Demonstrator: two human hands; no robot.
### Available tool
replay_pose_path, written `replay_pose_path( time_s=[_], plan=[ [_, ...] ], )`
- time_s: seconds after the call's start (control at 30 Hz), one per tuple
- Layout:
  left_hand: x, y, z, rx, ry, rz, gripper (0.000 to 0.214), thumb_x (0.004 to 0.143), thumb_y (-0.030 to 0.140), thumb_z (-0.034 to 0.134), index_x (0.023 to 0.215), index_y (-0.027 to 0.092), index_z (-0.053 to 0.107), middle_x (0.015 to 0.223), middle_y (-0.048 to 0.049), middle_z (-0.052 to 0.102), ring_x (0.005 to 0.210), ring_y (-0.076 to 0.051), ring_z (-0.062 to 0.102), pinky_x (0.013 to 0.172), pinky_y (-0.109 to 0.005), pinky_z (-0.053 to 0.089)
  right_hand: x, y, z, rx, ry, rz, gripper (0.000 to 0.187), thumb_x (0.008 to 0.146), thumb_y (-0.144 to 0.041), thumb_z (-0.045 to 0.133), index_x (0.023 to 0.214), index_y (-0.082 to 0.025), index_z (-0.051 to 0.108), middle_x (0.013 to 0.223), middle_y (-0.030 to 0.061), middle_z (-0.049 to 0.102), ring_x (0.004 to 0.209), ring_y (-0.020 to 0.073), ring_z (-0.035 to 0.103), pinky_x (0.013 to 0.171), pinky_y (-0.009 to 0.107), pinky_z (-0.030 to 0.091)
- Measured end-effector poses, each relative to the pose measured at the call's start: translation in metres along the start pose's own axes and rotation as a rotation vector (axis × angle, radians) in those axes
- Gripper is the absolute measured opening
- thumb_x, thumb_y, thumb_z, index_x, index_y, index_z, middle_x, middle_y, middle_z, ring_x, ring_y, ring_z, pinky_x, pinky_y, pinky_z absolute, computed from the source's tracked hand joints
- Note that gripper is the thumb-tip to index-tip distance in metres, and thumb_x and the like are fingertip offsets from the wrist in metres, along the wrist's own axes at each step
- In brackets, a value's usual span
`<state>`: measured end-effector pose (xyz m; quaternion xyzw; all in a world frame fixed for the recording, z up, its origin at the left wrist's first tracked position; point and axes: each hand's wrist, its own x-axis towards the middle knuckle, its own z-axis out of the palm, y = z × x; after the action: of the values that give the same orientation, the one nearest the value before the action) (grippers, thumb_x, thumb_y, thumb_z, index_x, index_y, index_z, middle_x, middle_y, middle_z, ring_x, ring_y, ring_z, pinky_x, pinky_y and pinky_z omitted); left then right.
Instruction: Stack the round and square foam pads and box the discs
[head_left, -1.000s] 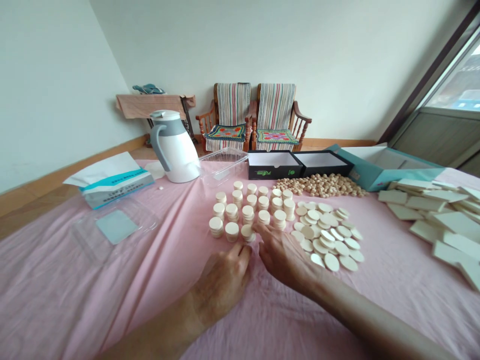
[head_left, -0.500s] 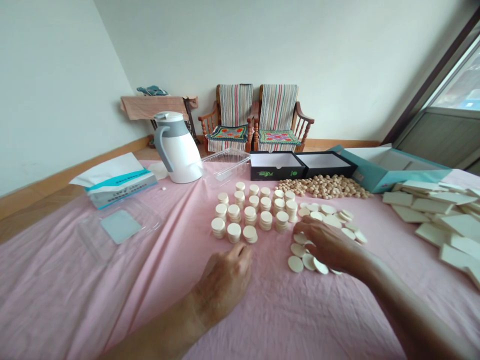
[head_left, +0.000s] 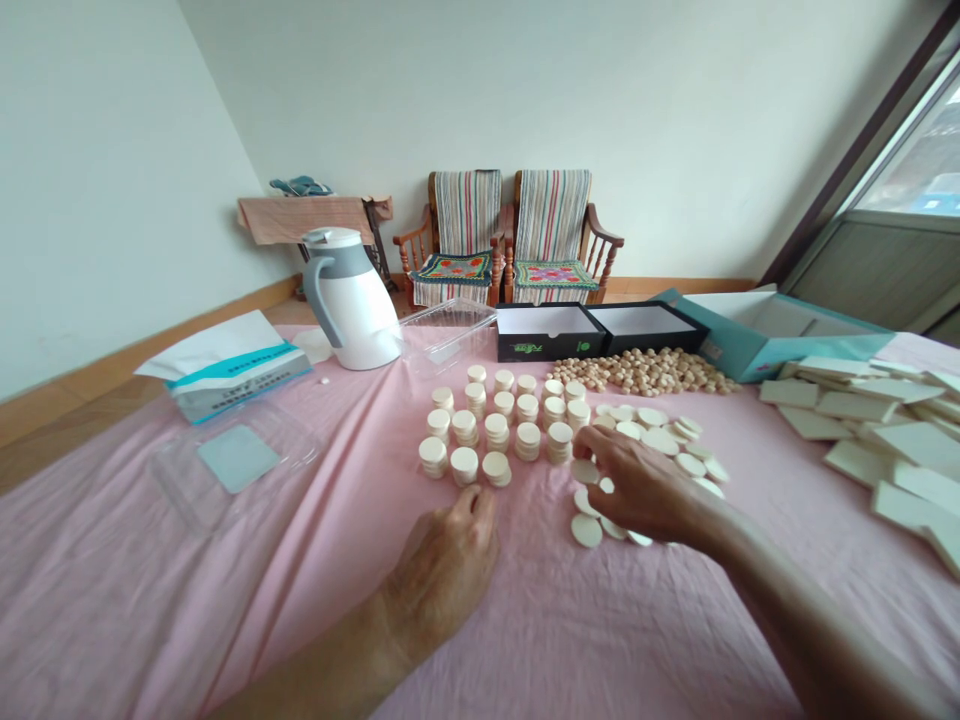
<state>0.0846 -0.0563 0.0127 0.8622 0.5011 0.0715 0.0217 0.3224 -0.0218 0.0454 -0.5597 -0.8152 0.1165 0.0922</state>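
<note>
Pale round wooden discs stand in several short stacks (head_left: pixel 496 431) in rows on the pink cloth. My left hand (head_left: pixel 447 560) rests on the cloth just in front of the nearest stack (head_left: pixel 496 469), its fingers curled together; their inner side is hidden. My right hand (head_left: pixel 637 480) is over the loose discs (head_left: pixel 658 441) to the right of the stacks. Between its thumb and fingers is a round wooden disc (head_left: pixel 584 471), tilted a little. More loose discs (head_left: pixel 586 531) lie flat under and in front of that hand, partly covered by it.
Small wooden beads (head_left: pixel 649 372) lie heaped behind the discs, before two black boxes (head_left: pixel 551 347). A teal box (head_left: pixel 787 355) and square wooden pieces (head_left: pixel 862 405) are on the right. Leftward stand a white jug (head_left: pixel 356 315), a tissue pack (head_left: pixel 225 370) and clear plastic trays (head_left: pixel 240 460).
My right hand has moved slightly left, toward the stacks, and a disc now shows at its fingertips. My left hand stays by the front stack. The whole view has shifted a little.
</note>
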Motion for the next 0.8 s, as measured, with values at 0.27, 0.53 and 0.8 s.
replay_pose_path(
  time_s=[0.27, 0.53, 0.8],
  plan=[
    [0.000, 0.000, 0.001, -0.113, 0.026, -0.056, 0.017, 0.088, 0.010, 0.042, 0.091, 0.017, 0.056, 0.091, -0.0075, 0.064, 0.078, -0.021, 0.066, 0.071, -0.033, 0.054, 0.007, -0.035, 0.026, 0.221, 0.063, -0.186, 0.048, 0.067, -0.009, 0.050, 0.113, -0.020, 0.056, 0.110, 0.0081, 0.057, 0.095, 0.0193, 0.056, 0.079, 0.030, 0.044],
    [-0.001, 0.001, 0.004, -0.128, 0.035, -0.063, 0.019, 0.089, 0.012, 0.039, 0.095, 0.016, 0.056, 0.100, -0.0100, 0.065, 0.083, -0.022, 0.067, 0.077, -0.036, 0.054, 0.013, -0.042, 0.041, 0.243, 0.103, -0.169, 0.055, 0.066, -0.010, 0.050, 0.119, -0.020, 0.058, 0.112, 0.0091, 0.058, 0.106, 0.0221, 0.053, 0.087, 0.031, 0.045],
    [-0.001, 0.003, 0.000, -0.121, -0.015, -0.060, 0.020, 0.088, 0.012, 0.041, 0.102, 0.017, 0.054, 0.110, -0.0104, 0.062, 0.088, -0.023, 0.066, 0.079, -0.036, 0.055, 0.013, -0.044, 0.038, 0.258, 0.125, -0.216, 0.056, 0.065, -0.008, 0.049, 0.119, -0.020, 0.058, 0.120, 0.0094, 0.055, 0.111, 0.0222, 0.050, 0.092, 0.032, 0.043]
  ],
)
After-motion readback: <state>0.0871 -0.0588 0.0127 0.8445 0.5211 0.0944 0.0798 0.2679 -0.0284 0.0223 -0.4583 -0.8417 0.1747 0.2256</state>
